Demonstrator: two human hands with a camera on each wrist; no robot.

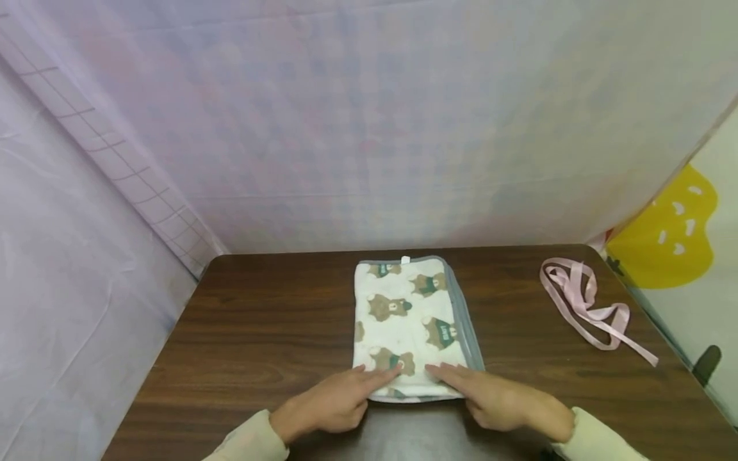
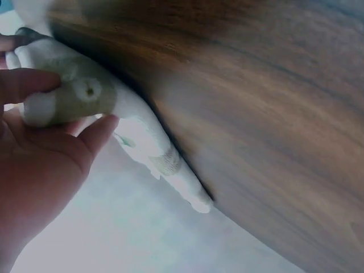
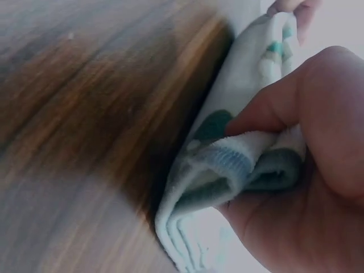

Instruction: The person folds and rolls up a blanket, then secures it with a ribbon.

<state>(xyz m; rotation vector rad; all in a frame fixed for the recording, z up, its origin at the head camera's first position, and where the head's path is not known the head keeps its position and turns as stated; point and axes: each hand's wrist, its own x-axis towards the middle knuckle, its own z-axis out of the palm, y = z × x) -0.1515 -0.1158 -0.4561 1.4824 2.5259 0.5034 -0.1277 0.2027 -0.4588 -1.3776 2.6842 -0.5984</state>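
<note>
A folded blanket (image 1: 412, 320), white with brown bears in green and a grey-blue edging, lies on the table in the head view. At its near left part my left hand (image 1: 340, 400) rests its fingers on top; the left wrist view shows that hand (image 2: 45, 148) pinching the blanket's folded edge (image 2: 136, 119). My right hand (image 1: 501, 397) is at the near right corner. In the right wrist view this hand (image 3: 318, 142) pinches the layered corner (image 3: 227, 170) between thumb and fingers. The undersides of the layers are partly hidden.
The dark wood table (image 1: 259, 320) carries a loosely coiled pink ribbon (image 1: 582, 304) on its right side. Pale patterned sheeting (image 1: 369, 128) hangs behind the table, and more sheeting (image 1: 69, 288) hangs to the left. A yellow shape (image 1: 663, 237) marks the right wall.
</note>
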